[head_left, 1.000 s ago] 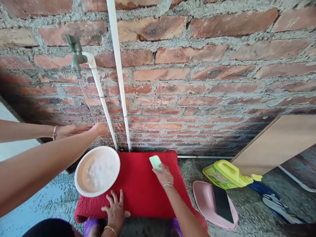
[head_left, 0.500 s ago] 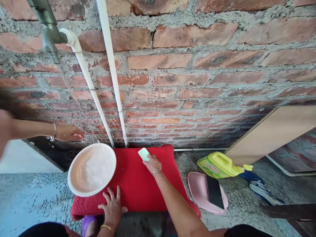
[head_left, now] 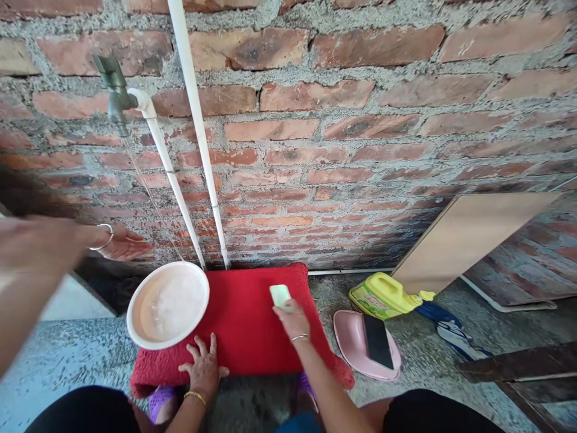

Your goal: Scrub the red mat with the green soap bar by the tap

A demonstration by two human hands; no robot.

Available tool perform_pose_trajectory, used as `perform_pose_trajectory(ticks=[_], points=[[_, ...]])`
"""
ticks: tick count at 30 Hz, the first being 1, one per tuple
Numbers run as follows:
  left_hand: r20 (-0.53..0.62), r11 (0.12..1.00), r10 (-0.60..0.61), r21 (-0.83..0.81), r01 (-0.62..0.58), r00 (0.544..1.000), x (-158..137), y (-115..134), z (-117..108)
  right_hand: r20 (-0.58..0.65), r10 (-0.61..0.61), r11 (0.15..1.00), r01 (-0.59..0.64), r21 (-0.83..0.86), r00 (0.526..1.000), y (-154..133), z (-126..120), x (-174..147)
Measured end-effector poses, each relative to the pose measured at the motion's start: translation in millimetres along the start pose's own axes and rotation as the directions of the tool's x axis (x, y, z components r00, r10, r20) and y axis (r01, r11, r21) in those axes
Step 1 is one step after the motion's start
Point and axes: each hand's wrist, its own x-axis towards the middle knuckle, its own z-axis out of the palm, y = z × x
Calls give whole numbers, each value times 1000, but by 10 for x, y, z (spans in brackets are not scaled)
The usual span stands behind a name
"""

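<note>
A wet red cloth [head_left: 246, 325] is spread over a low surface in front of me. My left hand [head_left: 204, 364], with a yellow bangle, lies flat near its front edge, fingers spread. In my right hand [head_left: 293, 319] is a pale green bar of soap [head_left: 280, 296], held against the cloth's right half. The white basin [head_left: 135, 319] stands at the cloth's left side, with foamy-looking water in it. From the tap [head_left: 116, 99] a thin stream falls into this basin. Another person's hand [head_left: 126, 243], wearing a bangle, is stretched out above and left of the basin, holding nothing.
White pipes [head_left: 198, 114] run down the brick wall [head_left: 342, 138]. On the right floor are a yellow jug [head_left: 383, 294] and a pink plastic piece [head_left: 349, 337] with a black phone [head_left: 377, 341] on it. A board [head_left: 469, 234] leans there, near dark wooden bars [head_left: 518, 364].
My right hand has slid the soap toward me and slightly right over the cloth. The other person's hand has opened out, its forearm nearer. The camera view has shifted.
</note>
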Motion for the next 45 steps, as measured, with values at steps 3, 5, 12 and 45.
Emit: perform_pose_trajectory(ticks=[3,5,12,45], points=[[-12,1000,-1,4,1,1000,-11,0,-18,169,-212,977,214,9,963,-656,365,-384],[-22,1000,-1,10,1,1000,-18,6,-30,248,-353,930,368,-18,902,-954,533,-540],[-28,1000,0,-13,0,1000,-5,12,-7,248,-233,956,268,-119,940,-712,330,-258],[5,999,5,-45,-5,1000,-40,-7,-153,15,194,977,-191,-96,981,508,-296,-283]])
